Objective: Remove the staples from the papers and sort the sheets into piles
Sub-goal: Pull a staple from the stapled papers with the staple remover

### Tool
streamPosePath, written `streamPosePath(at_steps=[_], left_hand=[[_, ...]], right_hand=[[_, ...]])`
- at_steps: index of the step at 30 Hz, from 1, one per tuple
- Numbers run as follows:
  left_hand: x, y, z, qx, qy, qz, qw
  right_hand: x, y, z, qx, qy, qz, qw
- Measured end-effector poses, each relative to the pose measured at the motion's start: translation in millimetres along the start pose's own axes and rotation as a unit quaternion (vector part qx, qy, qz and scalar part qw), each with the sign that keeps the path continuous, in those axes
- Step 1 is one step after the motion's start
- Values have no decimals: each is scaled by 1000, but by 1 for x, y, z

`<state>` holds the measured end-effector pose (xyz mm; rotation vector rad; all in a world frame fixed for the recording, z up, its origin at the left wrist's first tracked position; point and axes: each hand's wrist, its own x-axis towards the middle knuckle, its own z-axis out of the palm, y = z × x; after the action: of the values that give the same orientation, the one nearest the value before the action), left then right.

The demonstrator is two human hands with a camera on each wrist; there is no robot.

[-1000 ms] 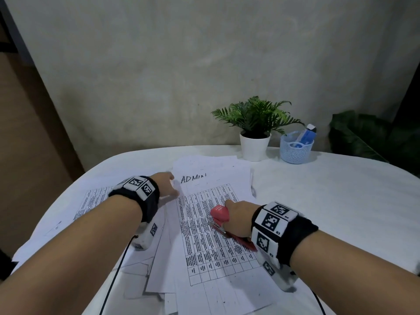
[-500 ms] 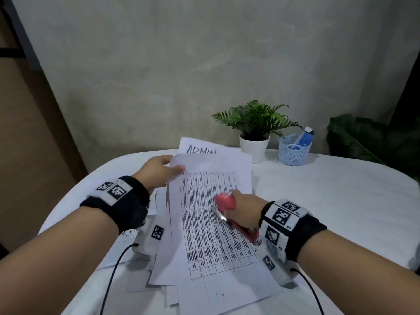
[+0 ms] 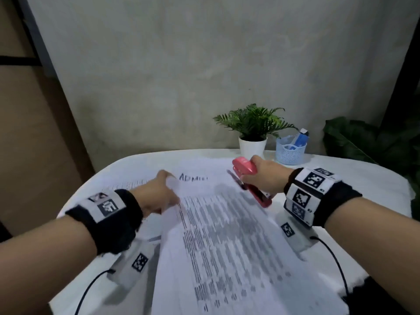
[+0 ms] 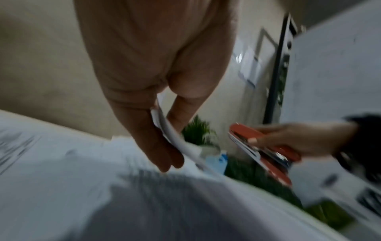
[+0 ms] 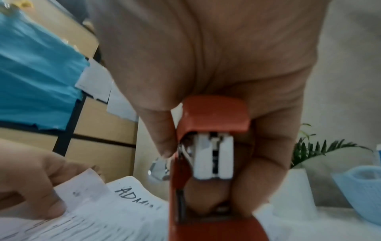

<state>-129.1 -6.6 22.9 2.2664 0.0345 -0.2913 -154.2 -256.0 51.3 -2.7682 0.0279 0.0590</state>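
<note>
My left hand (image 3: 159, 192) pinches the top left corner of a printed table sheet (image 3: 227, 242), lifted off the table; the left wrist view shows the paper corner (image 4: 171, 135) between thumb and fingers. My right hand (image 3: 261, 176) grips a red stapler (image 3: 247, 178) and holds it above the sheet's upper right, with its metal nose (image 5: 212, 156) pointing away from me. A sheet marked "ADMIN" (image 3: 193, 178) lies flat behind the lifted one, and its handwriting (image 5: 136, 195) shows in the right wrist view.
More printed sheets (image 3: 127, 185) lie at the left under my left arm on the white table (image 3: 363, 178). A potted fern (image 3: 252, 133) and a blue mesh basket (image 3: 291, 151) stand at the back edge. Cables trail from both wrists.
My left hand has drawn the table sheet's corner up and toward me. My right hand has lifted the stapler off the sheet and moved it up and to the right.
</note>
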Motion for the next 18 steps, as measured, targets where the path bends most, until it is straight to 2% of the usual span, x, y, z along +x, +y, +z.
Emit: streamPosePath(at_steps=[3, 5, 8, 9, 11, 12, 13, 15, 18], left_hand=[[-2, -17, 25, 86, -40, -31, 995], [0, -22, 28, 177, -64, -41, 981], [-1, -19, 17, 261, -126, -46, 956], [0, -17, 11, 320, -126, -36, 938], [5, -10, 3, 477, -65, 18, 877], [8, -4, 2, 522, -40, 49, 851], [11, 2, 4, 542, -34, 72, 837], [16, 15, 10, 552, -70, 102, 825], [18, 26, 34, 521, -154, 141, 828]], right_hand=[[-3, 0, 25, -32, -89, 18, 995], [-5, -2, 39, -71, -119, 23, 990], [-8, -9, 46, -154, -156, -2, 976], [-8, -12, 46, -170, -167, -9, 971], [-5, -15, 46, -201, -177, -29, 963], [-2, -16, 46, -218, -181, -42, 958], [0, -16, 47, -236, -184, -53, 953], [5, -17, 50, -256, -195, -59, 945], [14, -21, 55, -257, -200, -55, 944]])
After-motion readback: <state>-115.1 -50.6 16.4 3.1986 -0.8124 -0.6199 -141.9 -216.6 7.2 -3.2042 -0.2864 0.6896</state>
